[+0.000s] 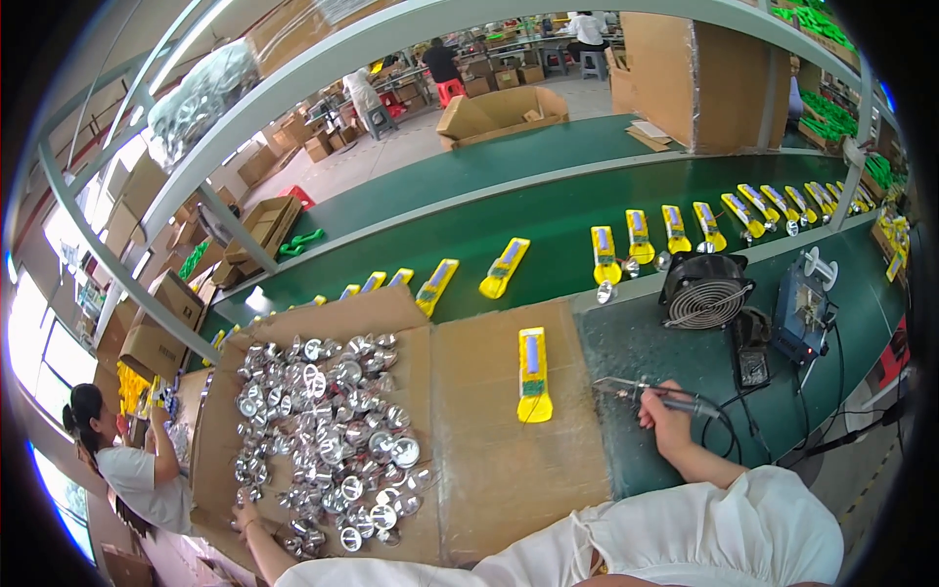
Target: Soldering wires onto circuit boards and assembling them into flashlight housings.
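My right hand [667,415] is closed round the handle of a soldering iron [675,399], whose metal tip points left. Left of that tip, a yellow flashlight housing [533,396] lies on a cardboard sheet, with a green circuit board [532,388] and a purplish cell [532,349] in it. My left hand [245,515] is at the near left corner of a cardboard box [337,315], beside many shiny reflector cups [328,421]. How its fingers are set is too small to make out.
A green conveyor belt [558,249] carries a row of yellow housings, some with reflectors. A black fan [706,293], an iron stand [751,352] and a blue solder unit [804,318] stand right, with trailing cables. Overhead runs a metal frame [235,103]. Another person [137,470] works at left.
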{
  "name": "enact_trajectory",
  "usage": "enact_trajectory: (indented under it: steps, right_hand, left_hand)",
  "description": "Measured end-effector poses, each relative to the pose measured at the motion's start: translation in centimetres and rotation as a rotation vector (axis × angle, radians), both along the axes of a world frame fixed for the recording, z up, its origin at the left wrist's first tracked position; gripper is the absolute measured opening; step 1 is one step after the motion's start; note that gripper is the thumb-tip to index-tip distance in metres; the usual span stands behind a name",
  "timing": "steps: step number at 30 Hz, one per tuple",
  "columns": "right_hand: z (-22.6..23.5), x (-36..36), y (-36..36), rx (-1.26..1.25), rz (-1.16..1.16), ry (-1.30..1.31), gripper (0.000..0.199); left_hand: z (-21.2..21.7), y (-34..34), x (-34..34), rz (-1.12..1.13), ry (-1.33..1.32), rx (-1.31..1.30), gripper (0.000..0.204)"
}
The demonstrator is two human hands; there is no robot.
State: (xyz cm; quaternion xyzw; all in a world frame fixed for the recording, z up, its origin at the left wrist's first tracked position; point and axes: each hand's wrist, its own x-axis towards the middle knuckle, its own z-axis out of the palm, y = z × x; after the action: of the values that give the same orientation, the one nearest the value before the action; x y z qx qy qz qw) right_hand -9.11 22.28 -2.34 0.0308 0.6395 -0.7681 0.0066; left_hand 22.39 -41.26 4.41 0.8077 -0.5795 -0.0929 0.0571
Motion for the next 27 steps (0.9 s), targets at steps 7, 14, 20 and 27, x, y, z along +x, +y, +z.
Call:
enact_trajectory:
  steps: [7, 14, 20, 27]
  right_hand:
    - [0.3, -0.3, -0.8, -0.104, -0.014, -0.008, 0.015]
    - [-0.1, -0.1, -0.8, -0.102, 0.045, -0.043, 0.017]
    - [0.3, 0.1, -0.1, -0.093, 0.065, 0.015, 0.014]
    - [-0.3, -0.5, 0.1, -0.106, 0.093, -0.005, 0.013]
  left_hand:
    - [-2.8, 2.1, -11.0, -0.676, 0.969, 0.102, 0.070]
    - [-4.9, 5.0, -16.1, -0.766, 0.922, 0.204, 0.069]
    - [-0.4, 9.7, -19.9, -0.889, 0.749, 0.045, 0.065]
    - [6.3, 20.9, -27.3, -1.399, 0.337, -0.595, 0.050]
